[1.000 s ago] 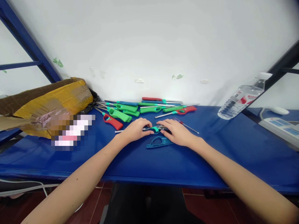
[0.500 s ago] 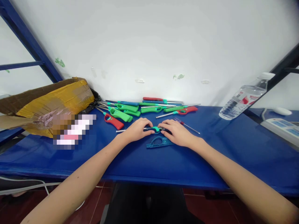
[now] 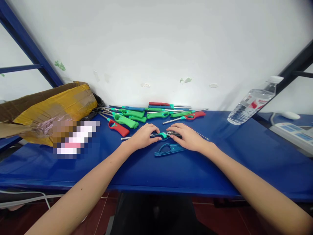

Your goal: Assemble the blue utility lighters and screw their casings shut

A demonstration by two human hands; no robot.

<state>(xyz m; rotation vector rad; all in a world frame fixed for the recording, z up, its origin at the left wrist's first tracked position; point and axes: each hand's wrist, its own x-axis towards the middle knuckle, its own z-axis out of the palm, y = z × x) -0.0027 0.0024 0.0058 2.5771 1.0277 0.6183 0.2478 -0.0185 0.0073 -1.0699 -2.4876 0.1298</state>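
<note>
The opened lighter point(image 3: 163, 135) was held between both hands, its teal part exposed in the gap. Its front was pinched by the left hand point(image 3: 146, 136), thumb and curled fingers nearly closed; its dark rear was gripped by the right hand's point(image 3: 187, 137) bent fingers. A blue shell half point(image 3: 169, 149) was positioned just nearer the table's edge.

My left hand point(image 3: 145, 137) hides a middle stretch of the opened lighter point(image 3: 163, 135), and my right hand point(image 3: 187, 135) covers its rear end; the small parts point(image 3: 168, 133) between my fingertips are too tiny to make out. My right hand also hides one end of the blue half-shell point(image 3: 167, 149) and of a thin metal rod point(image 3: 203, 136). The left edge cuts off the cardboard box point(image 3: 58, 112).
</note>
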